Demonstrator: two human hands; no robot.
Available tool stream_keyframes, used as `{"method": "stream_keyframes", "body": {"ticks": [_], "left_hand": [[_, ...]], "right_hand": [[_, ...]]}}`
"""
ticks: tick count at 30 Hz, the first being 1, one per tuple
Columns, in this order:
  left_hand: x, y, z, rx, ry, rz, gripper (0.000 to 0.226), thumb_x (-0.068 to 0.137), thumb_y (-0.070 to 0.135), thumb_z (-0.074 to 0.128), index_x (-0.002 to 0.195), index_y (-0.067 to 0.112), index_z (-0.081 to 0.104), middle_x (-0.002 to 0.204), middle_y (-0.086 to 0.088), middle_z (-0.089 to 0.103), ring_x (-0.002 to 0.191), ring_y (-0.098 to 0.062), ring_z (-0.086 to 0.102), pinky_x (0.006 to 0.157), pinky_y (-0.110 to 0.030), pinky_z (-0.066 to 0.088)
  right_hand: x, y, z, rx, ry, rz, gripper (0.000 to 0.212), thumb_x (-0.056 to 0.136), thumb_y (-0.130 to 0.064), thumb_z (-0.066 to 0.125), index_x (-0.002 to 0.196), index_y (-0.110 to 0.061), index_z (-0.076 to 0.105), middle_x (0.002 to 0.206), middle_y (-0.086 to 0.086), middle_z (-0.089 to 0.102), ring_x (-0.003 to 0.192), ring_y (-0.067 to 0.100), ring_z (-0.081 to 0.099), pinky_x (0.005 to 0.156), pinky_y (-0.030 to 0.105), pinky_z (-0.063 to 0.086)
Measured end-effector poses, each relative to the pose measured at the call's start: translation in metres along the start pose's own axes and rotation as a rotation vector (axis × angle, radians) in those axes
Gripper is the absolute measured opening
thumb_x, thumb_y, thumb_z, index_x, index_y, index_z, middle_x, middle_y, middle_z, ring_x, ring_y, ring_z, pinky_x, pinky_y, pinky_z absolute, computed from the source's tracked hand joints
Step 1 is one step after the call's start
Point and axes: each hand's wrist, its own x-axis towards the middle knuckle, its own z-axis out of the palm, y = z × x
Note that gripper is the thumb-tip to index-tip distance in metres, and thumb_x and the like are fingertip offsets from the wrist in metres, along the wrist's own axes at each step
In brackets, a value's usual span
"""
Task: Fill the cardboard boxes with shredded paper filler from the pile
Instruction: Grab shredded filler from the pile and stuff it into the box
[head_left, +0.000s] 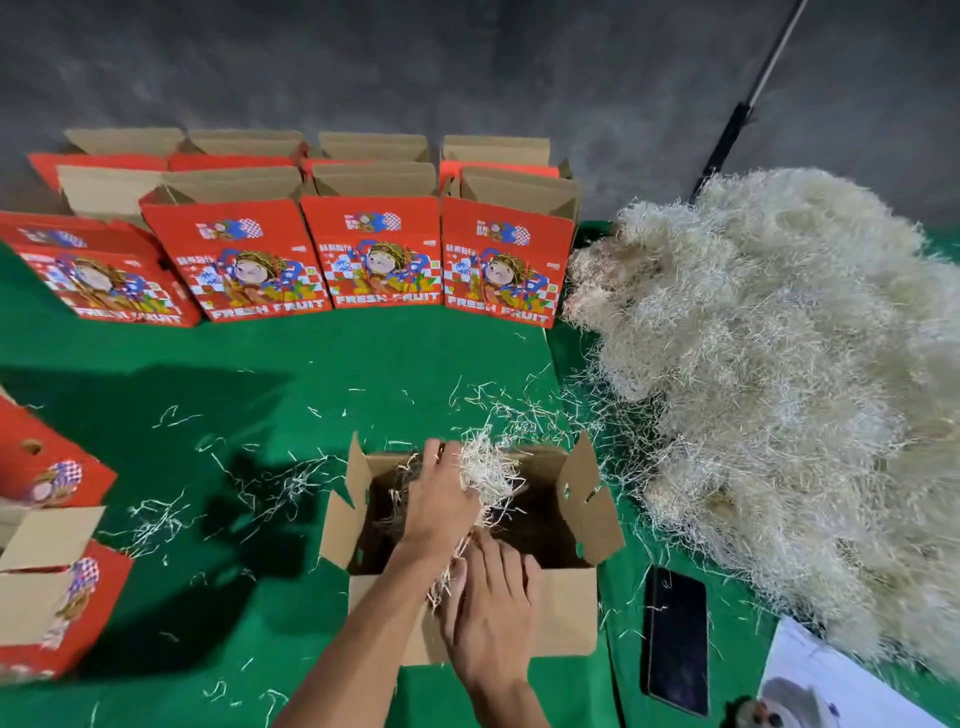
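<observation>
An open cardboard box (576, 608) stands on the green cloth right in front of me, flaps up. My left hand (441, 493) reaches into it, holding a tuft of pale shredded paper (491, 470) above the box's far side. My right hand (493, 603) is over the near wall, fingers curled around more shreds. Part of the box floor looks dark and bare. The big pile of shredded paper (779, 389) fills the right side of the table.
Two rows of open red "FRESH FRUIT" boxes (379, 254) line the back. More red boxes (57, 608) lie at the left edge. A black phone (675, 639) lies right of the box, white paper (831, 675) beyond it. Loose shreds litter the cloth.
</observation>
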Motion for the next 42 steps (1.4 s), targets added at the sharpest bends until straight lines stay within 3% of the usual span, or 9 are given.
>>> {"method": "stream_keyframes", "body": {"ticks": [9, 19, 24, 27, 29, 32, 35, 38, 42], "left_hand": [[0.025, -0.009, -0.028, -0.147, 0.092, 0.076, 0.062, 0.086, -0.004, 0.062, 0.144, 0.012, 0.047, 0.137, -0.006, 0.048, 0.058, -0.008, 0.061, 0.052, -0.019, 0.053], [-0.007, -0.025, -0.055, -1.01, -0.019, -0.363, 0.066, 0.098, 0.054, 0.047, 0.153, 0.023, 0.028, 0.147, 0.003, 0.042, 0.138, -0.022, 0.037, 0.116, -0.046, 0.024], [-0.012, -0.014, -0.051, -1.033, -0.044, -0.421, 0.019, 0.095, 0.003, 0.039, 0.1, 0.005, 0.057, 0.087, -0.011, 0.055, 0.08, -0.027, 0.054, 0.085, -0.044, 0.045], [-0.022, -0.008, -0.05, -1.091, -0.003, -0.268, 0.039, 0.105, 0.011, 0.042, 0.143, 0.02, 0.038, 0.127, 0.004, 0.051, 0.114, -0.01, 0.053, 0.098, -0.017, 0.036], [-0.024, -0.004, -0.046, -1.069, 0.066, -0.294, 0.017, 0.108, 0.025, 0.038, 0.12, 0.025, 0.05, 0.11, 0.008, 0.059, 0.098, -0.003, 0.06, 0.08, -0.007, 0.044], [-0.013, -0.007, -0.051, -1.077, 0.109, -0.393, 0.013, 0.102, 0.022, 0.05, 0.09, 0.028, 0.046, 0.093, 0.001, 0.058, 0.091, -0.019, 0.058, 0.067, -0.019, 0.045], [0.003, -0.01, -0.064, -1.189, 0.074, -0.487, 0.038, 0.093, 0.024, 0.065, 0.125, 0.012, 0.048, 0.118, -0.006, 0.058, 0.106, -0.024, 0.057, 0.095, -0.039, 0.044], [0.009, -0.02, -0.077, -1.314, 0.117, -0.554, 0.02, 0.088, 0.026, 0.068, 0.1, 0.015, 0.057, 0.075, 0.002, 0.058, 0.07, -0.016, 0.055, 0.072, -0.035, 0.042], [0.023, -0.066, -0.107, -1.41, 0.187, -0.643, 0.017, 0.096, 0.027, 0.058, 0.106, 0.015, 0.063, 0.108, -0.006, 0.062, 0.086, -0.024, 0.058, 0.075, -0.042, 0.048]], "right_hand": [[0.025, -0.033, 0.011, 0.091, -0.013, 0.087, 0.027, 0.091, -0.016, 0.059, 0.116, -0.016, 0.068, 0.124, -0.001, 0.064, 0.103, 0.02, 0.061, 0.091, 0.039, 0.043], [0.084, -0.064, -0.03, 0.989, -0.091, 0.692, 0.075, 0.091, -0.077, 0.031, 0.15, -0.031, 0.026, 0.142, -0.016, 0.043, 0.13, 0.006, 0.043, 0.113, 0.033, 0.033], [0.107, -0.054, -0.03, 0.941, 0.045, 0.682, 0.031, 0.097, -0.056, 0.047, 0.113, -0.03, 0.051, 0.108, -0.02, 0.06, 0.109, 0.005, 0.058, 0.09, 0.011, 0.041], [0.112, -0.066, -0.03, 0.852, 0.071, 0.599, 0.041, 0.091, -0.072, 0.042, 0.097, -0.034, 0.058, 0.097, -0.023, 0.063, 0.099, 0.002, 0.062, 0.086, 0.014, 0.043], [0.114, -0.071, -0.024, 0.801, 0.012, 0.647, 0.062, 0.084, -0.083, 0.041, 0.083, -0.024, 0.06, 0.085, -0.01, 0.066, 0.082, 0.005, 0.063, 0.078, 0.029, 0.047], [0.122, -0.059, -0.024, 0.703, -0.005, 0.526, 0.07, 0.086, -0.074, 0.048, 0.07, -0.007, 0.059, 0.062, 0.003, 0.062, 0.054, 0.006, 0.052, 0.056, 0.032, 0.046], [0.138, -0.037, -0.028, 0.602, -0.013, 0.478, 0.056, 0.096, -0.054, 0.046, 0.065, -0.009, 0.057, 0.047, -0.004, 0.052, 0.039, 0.005, 0.044, 0.042, 0.022, 0.036], [0.151, -0.022, -0.027, 0.775, -0.036, 0.645, 0.047, 0.1, -0.042, 0.055, 0.081, 0.0, 0.063, 0.051, -0.008, 0.045, 0.036, 0.008, 0.037, 0.039, 0.023, 0.033], [0.162, 0.029, -0.058, 0.872, 0.111, 0.964, 0.051, 0.098, -0.056, 0.045, 0.073, -0.012, 0.05, 0.048, -0.006, 0.035, 0.034, 0.008, 0.027, 0.037, 0.025, 0.026]]}}
